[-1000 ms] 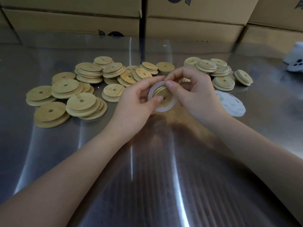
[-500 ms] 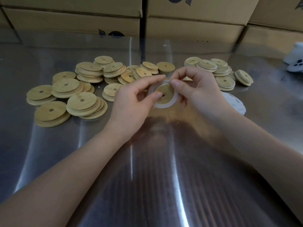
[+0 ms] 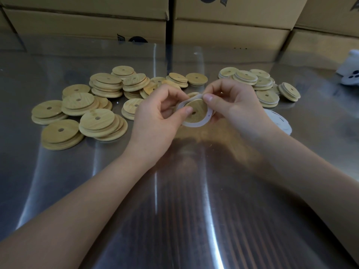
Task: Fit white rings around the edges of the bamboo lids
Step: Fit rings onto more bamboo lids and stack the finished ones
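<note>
left hand (image 3: 155, 121) | right hand (image 3: 239, 111) | forearms (image 3: 81, 200) bare | nails (image 3: 208, 97) short, apparently plain

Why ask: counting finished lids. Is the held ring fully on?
Not fully: white ring loops loosely around the lid, right hand pinching it.

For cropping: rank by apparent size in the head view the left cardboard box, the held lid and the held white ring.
1. cardboard box
2. white ring
3. bamboo lid, just smaller than the ring

My left hand (image 3: 155, 117) pinches the lid (image 3: 199, 108), thumb on its face. My right hand (image 3: 239, 109) pinches the white ring (image 3: 194, 124) by its top edge. Both forearms angle inward.
</note>
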